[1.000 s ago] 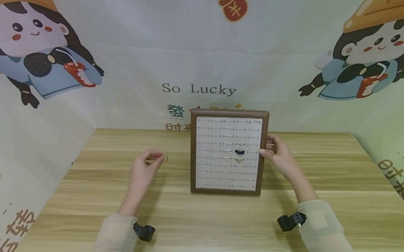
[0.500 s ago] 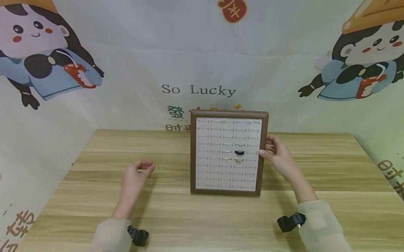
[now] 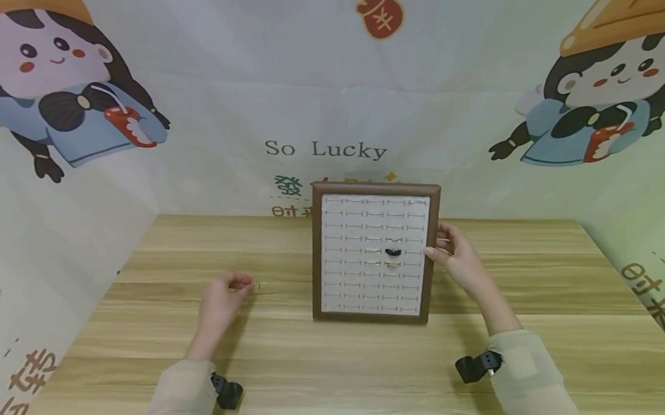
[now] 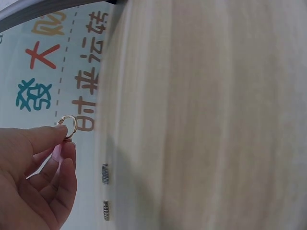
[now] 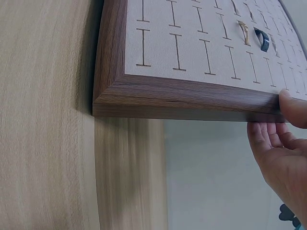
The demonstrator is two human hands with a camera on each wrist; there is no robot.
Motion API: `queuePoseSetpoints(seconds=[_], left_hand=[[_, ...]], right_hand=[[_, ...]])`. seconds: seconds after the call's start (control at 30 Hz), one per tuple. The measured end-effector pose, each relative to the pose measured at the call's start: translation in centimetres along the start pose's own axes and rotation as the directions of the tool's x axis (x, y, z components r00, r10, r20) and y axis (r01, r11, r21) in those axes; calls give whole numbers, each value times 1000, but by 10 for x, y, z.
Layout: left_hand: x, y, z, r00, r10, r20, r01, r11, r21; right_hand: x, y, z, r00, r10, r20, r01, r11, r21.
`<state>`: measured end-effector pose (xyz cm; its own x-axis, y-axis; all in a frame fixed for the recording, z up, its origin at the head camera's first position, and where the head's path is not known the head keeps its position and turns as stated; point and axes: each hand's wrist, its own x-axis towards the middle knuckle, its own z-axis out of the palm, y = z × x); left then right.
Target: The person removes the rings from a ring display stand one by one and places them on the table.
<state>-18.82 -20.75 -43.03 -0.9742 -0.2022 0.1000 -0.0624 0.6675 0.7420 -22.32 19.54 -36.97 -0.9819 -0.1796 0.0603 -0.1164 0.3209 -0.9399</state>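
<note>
Between thumb and forefinger my left hand pinches a thin gold ring, held left of the display and apart from it. A ring display board with a brown wood-look frame and pale slotted panel stands upright on the table. My right hand grips its right edge, thumb on the front and fingers behind. Several rings sit in the slots right of the board's middle, among them a wide dark ring and a gold ring beside it. The board's back is hidden.
A wood-grain table lies under everything. Behind and at both sides hangs a pale printed backdrop, close behind the board. Two small dark ridged pieces show near the table's edge in the left wrist view.
My left hand has drawn away from the board, leftward and nearer to me, with the ring still pinched. The right hand and board have stayed in place.
</note>
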Motion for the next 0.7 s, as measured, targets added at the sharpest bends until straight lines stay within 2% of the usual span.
queuePoseSetpoints(seconds=[0.33, 0.7], left_hand=[[-1, -9, 6, 1000, -17, 25, 15, 998, 65], [0, -10, 8, 996, -48, 77, 40, 994, 105]], right_hand=[[0, 0, 0, 1000, 8, -1, -8, 1000, 10], [0, 0, 0, 1000, 8, 5, -8, 1000, 1]])
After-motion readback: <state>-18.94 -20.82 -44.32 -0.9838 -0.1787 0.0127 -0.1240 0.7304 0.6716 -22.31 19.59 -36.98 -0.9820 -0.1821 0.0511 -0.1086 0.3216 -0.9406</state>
